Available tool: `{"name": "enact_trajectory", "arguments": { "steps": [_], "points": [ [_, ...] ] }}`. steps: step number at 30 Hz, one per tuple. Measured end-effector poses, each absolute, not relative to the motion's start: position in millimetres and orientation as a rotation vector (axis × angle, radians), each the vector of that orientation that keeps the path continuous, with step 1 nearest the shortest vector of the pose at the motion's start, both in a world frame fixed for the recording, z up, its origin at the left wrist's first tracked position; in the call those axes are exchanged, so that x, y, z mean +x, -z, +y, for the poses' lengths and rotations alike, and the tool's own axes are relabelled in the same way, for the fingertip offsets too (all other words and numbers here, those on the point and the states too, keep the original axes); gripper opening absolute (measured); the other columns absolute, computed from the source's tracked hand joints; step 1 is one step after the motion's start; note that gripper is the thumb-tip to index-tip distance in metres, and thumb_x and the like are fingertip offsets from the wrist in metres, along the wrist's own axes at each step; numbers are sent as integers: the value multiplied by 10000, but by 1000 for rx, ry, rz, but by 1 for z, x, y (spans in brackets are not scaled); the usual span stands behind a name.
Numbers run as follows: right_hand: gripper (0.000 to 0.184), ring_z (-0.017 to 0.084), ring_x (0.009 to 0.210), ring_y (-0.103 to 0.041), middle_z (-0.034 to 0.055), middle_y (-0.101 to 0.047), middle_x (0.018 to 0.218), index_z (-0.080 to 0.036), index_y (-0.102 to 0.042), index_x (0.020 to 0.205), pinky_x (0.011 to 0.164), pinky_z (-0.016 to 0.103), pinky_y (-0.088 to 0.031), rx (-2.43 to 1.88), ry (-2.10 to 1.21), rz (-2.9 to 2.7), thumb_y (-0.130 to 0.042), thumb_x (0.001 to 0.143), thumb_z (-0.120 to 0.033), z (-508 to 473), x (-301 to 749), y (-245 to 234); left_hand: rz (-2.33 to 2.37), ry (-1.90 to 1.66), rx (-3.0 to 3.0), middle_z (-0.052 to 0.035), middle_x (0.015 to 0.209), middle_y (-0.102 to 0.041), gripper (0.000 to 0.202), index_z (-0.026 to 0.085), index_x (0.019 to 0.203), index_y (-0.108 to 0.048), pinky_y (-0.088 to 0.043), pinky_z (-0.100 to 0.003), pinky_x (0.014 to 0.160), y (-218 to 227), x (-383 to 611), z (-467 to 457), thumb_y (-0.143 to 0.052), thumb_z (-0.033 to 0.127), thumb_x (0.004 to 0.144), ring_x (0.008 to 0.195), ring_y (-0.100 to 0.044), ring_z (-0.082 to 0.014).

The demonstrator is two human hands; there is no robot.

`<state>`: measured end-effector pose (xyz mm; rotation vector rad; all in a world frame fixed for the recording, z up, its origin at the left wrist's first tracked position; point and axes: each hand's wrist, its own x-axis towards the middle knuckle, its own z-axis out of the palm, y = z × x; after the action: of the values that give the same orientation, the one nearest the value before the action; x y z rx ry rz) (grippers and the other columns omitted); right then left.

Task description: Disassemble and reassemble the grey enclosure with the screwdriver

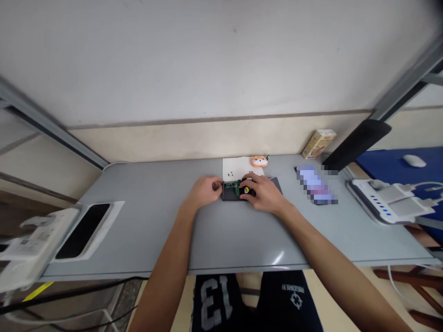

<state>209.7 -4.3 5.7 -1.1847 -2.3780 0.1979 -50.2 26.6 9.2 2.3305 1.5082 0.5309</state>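
A flat black device [229,195] with an exposed green circuit board [231,186] lies in front of me. My right hand [266,191] grips its right part from above, thumb and fingers on either side of a black section with a small yellow-and-white mark. At the device's left end, the fingers of my left hand [206,191] are curled together beside the board. A small dark spot shows at those fingertips; I cannot make out what it is. Behind the device, several tiny dark pieces, probably screws, lie on a white sheet [238,163].
An orange-and-white animal-faced case [259,161] sits on the sheet's back edge. To the right are a blurred-out phone [315,184], a carton [318,144], a black upright object [358,145] and a charging station [380,200]. A phone [83,230] and power strip [44,235] lie left.
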Motion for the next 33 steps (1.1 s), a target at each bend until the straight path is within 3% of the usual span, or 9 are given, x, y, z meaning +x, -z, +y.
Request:
{"name": "enact_trajectory", "arguments": {
  "steps": [7, 10, 12, 16, 19, 22, 28, 33],
  "points": [
    [406, 292, 1089, -624, 104, -688, 1225, -244, -701, 1167, 918, 443, -467, -1142, -203, -2458, -737, 864, -512, -3, 213, -5, 1501, -617, 2281, -29, 854, -703, 170, 221, 933, -739, -478, -312, 763, -13, -53, 26, -596, 258, 848, 786, -627, -191],
    [473, 298, 1144, -615, 108, -657, 1316, -273, -656, 1283, 958, 467, -474, -1082, -260, -2361, -711, 881, -516, -4, 216, -12, 1501, -685, 2317, -40, 849, -677, 156, 204, 892, -702, -478, -329, 790, -16, -49, 25, -564, 277, 906, 810, -611, -202],
    [420, 285, 1144, -622, 109, -652, 1312, -278, -629, 1301, 966, 464, -489, -1051, -305, -2123, -646, 931, -476, -6, 219, -20, 1499, -816, 2361, -60, 912, -677, 198, 196, 905, -677, -474, -355, 883, -19, -42, 22, -520, 302, 966, 919, -609, -223],
    [302, 218, 855, -655, 85, -684, 1029, -248, -594, 1168, 817, 413, -537, -1040, -326, -1386, -462, 1013, -472, -5, 226, -36, 1329, -863, 2432, -73, 1149, -680, 217, 215, 1082, -661, -433, -400, 1034, -18, -23, 13, -589, 390, 975, 1118, -578, -247],
    [351, 183, 725, -622, 28, -631, 834, -245, -565, 1128, 732, 361, -522, -1008, -381, -1041, -385, 1026, -529, 2, 234, -38, 1193, -713, 2478, -73, 1327, -645, 523, 240, 1283, -617, -388, -427, 1112, -11, -12, 9, -771, 486, 847, 1246, -551, -276],
    [450, 152, 628, -528, -6, -517, 673, -224, -617, 905, 613, 291, -456, -1103, -479, -928, -399, 994, -607, 13, 241, -30, 1183, -612, 2481, -71, 1394, -632, 736, 254, 1394, -573, -350, -441, 1160, -5, -9, 10, -843, 526, 766, 1279, -559, -290],
    [527, 110, 519, -431, -21, -477, 655, -220, -602, 841, 458, 242, -371, -1208, -758, -617, -421, 926, -708, 25, 241, -15, 1211, -559, 2488, -75, 1364, -662, 687, 262, 1402, -588, -345, -447, 1166, -1, -11, 15, -836, 459, 792, 1250, -593, -283],
    [534, 95, 415, -298, -79, -305, 528, -240, -559, 842, 390, 236, -244, -1124, -1001, -624, -469, 881, -765, 29, 235, -9, 1235, -605, 2485, -57, 1338, -684, 661, 273, 1365, -618, -311, -462, 1180, 1, -10, 16, -861, 429, 770, 1229, -602, -282]
  ]
}}
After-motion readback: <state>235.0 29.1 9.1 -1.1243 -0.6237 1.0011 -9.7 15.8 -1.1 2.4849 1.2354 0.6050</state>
